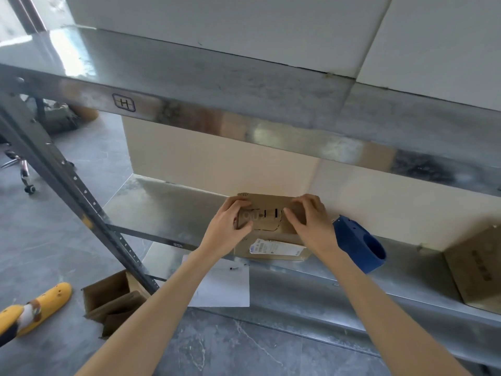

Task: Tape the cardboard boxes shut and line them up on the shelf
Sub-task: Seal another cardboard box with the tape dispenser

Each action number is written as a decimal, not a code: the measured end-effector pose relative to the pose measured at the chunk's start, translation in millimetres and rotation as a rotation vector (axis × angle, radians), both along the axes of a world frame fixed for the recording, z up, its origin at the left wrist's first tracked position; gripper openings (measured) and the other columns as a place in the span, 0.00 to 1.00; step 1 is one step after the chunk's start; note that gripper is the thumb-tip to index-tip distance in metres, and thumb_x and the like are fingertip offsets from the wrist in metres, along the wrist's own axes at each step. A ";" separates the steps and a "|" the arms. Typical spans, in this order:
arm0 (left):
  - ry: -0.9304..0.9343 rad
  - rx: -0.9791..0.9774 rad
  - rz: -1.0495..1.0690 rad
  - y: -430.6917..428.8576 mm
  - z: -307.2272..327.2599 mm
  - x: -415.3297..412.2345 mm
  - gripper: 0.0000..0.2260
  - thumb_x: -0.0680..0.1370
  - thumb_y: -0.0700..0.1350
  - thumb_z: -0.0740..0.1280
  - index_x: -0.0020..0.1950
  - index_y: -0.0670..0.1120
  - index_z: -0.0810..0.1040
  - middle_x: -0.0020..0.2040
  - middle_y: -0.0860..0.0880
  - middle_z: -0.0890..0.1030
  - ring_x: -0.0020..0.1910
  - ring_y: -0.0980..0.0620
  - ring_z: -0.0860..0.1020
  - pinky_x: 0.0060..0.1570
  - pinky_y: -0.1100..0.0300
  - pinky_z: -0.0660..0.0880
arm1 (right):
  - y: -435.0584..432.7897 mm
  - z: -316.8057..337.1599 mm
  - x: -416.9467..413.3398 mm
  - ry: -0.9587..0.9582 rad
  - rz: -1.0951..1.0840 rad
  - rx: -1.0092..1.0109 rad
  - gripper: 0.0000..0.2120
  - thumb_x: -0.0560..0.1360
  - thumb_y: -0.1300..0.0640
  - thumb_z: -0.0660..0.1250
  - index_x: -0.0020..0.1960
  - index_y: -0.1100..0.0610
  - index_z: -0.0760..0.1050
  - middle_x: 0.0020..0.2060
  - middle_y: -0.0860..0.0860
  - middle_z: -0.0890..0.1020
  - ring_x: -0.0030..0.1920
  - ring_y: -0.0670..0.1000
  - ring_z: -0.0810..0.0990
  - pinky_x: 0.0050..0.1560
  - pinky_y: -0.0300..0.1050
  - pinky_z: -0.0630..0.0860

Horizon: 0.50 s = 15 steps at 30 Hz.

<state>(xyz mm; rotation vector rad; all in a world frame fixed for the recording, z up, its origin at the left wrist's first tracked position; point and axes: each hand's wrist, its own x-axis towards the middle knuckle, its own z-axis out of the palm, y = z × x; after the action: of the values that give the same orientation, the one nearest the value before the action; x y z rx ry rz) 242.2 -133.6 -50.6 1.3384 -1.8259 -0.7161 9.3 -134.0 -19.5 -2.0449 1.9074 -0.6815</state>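
Observation:
A small brown cardboard box [268,213] with a white shipping label on its front face sits on the lower metal shelf [168,202]. My left hand [230,226] grips the box's top left corner, fingers curled over the flap. Pressed on the top right part of the box is my right hand [311,221], with its fingers spread over the flap. A blue tape dispenser [360,245] lies on the shelf just right of the box, beside my right wrist. Another brown cardboard box [477,270] stands at the far right of the same shelf.
An upper metal shelf [217,85] carries large white boxes, and beige ones stand behind the small box. A white paper sheet [225,286] hangs over the shelf's front edge. An open cardboard box [113,299] and a yellow clog [40,305] are on the grey floor at left.

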 end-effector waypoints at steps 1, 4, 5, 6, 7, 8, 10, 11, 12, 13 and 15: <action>-0.007 -0.006 0.014 1.9 -0.3 -5.6 0.17 0.76 0.48 0.71 0.64 0.50 0.76 0.64 0.61 0.71 0.59 0.62 0.73 0.57 0.62 0.74 | 1.2 -2.9 -1.1 0.028 0.027 -0.015 0.20 0.78 0.39 0.60 0.64 0.50 0.70 0.63 0.47 0.68 0.62 0.48 0.68 0.55 0.48 0.74; -0.005 -0.008 0.076 5.7 -1.2 -17.6 0.18 0.74 0.52 0.73 0.63 0.53 0.76 0.64 0.63 0.70 0.58 0.62 0.73 0.53 0.66 0.71 | 3.9 -12.9 -6.4 0.064 0.080 -0.083 0.22 0.77 0.39 0.60 0.65 0.49 0.71 0.62 0.47 0.68 0.64 0.50 0.66 0.61 0.52 0.72; -0.002 -0.005 0.086 6.4 -1.5 -19.5 0.19 0.73 0.53 0.73 0.63 0.53 0.76 0.64 0.63 0.70 0.58 0.62 0.73 0.53 0.66 0.71 | 4.0 -13.6 -8.0 0.063 0.082 -0.086 0.21 0.77 0.40 0.60 0.65 0.49 0.71 0.62 0.47 0.68 0.64 0.49 0.66 0.61 0.52 0.72; -0.001 -0.001 0.091 7.2 -1.4 -20.9 0.20 0.73 0.54 0.74 0.63 0.53 0.76 0.64 0.63 0.70 0.58 0.62 0.73 0.53 0.65 0.71 | 3.3 -14.4 -9.7 0.060 0.085 -0.073 0.21 0.77 0.40 0.60 0.66 0.49 0.71 0.62 0.46 0.68 0.64 0.49 0.66 0.61 0.51 0.72; -0.002 0.002 0.095 8.1 -0.9 -21.7 0.20 0.72 0.54 0.74 0.62 0.53 0.76 0.64 0.64 0.70 0.58 0.63 0.74 0.53 0.65 0.72 | 2.8 -14.0 -11.3 0.055 0.092 -0.051 0.21 0.78 0.40 0.60 0.66 0.49 0.71 0.63 0.46 0.67 0.65 0.49 0.66 0.62 0.50 0.71; -0.001 0.004 0.101 8.7 -0.1 -22.1 0.20 0.72 0.55 0.74 0.62 0.54 0.76 0.64 0.65 0.70 0.58 0.63 0.74 0.53 0.65 0.72 | 2.2 -12.9 -12.9 0.037 0.098 -0.026 0.21 0.79 0.40 0.59 0.67 0.48 0.70 0.64 0.46 0.67 0.66 0.49 0.65 0.62 0.49 0.71; 0.001 0.006 0.111 9.9 1.1 -23.3 0.20 0.72 0.55 0.74 0.62 0.54 0.76 0.64 0.66 0.70 0.57 0.64 0.73 0.53 0.66 0.71 | 2.7 -8.9 -17.7 -0.054 0.084 0.002 0.19 0.81 0.43 0.56 0.68 0.50 0.70 0.66 0.46 0.66 0.67 0.48 0.66 0.63 0.46 0.70; 0.004 0.008 0.112 10.4 1.0 -24.0 0.20 0.72 0.54 0.74 0.62 0.54 0.76 0.63 0.66 0.70 0.56 0.65 0.73 0.53 0.67 0.70 | 4.5 -6.5 -21.3 -0.108 0.052 -0.009 0.18 0.82 0.45 0.56 0.68 0.51 0.70 0.67 0.46 0.66 0.67 0.48 0.67 0.61 0.43 0.69; 0.009 0.007 0.111 11.4 0.9 -24.7 0.20 0.72 0.54 0.74 0.62 0.54 0.76 0.63 0.66 0.70 0.56 0.66 0.73 0.53 0.67 0.70 | 7.3 -4.5 -26.4 -0.153 0.007 -0.041 0.17 0.82 0.47 0.55 0.67 0.51 0.70 0.66 0.47 0.67 0.66 0.48 0.68 0.58 0.40 0.68; 0.013 0.005 0.111 12.2 0.4 -25.5 0.20 0.72 0.54 0.75 0.61 0.54 0.77 0.63 0.66 0.70 0.56 0.68 0.73 0.53 0.67 0.70 | 10.3 -3.4 -32.8 -0.180 -0.045 -0.078 0.16 0.83 0.49 0.55 0.67 0.52 0.71 0.65 0.48 0.69 0.64 0.49 0.69 0.56 0.38 0.67; 0.017 0.001 0.113 14.4 -0.2 -28.2 0.19 0.71 0.53 0.75 0.61 0.54 0.77 0.63 0.66 0.71 0.56 0.71 0.72 0.54 0.66 0.71 | 15.6 -4.2 -51.0 -0.172 -0.139 -0.112 0.16 0.83 0.49 0.55 0.67 0.52 0.71 0.64 0.50 0.71 0.62 0.50 0.71 0.54 0.38 0.66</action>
<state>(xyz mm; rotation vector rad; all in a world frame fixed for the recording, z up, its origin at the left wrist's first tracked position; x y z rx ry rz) 213.9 -119.2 -50.8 1.4199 -1.7213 -0.6670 -41.7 -118.4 -23.7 -1.8601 1.9645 -0.9853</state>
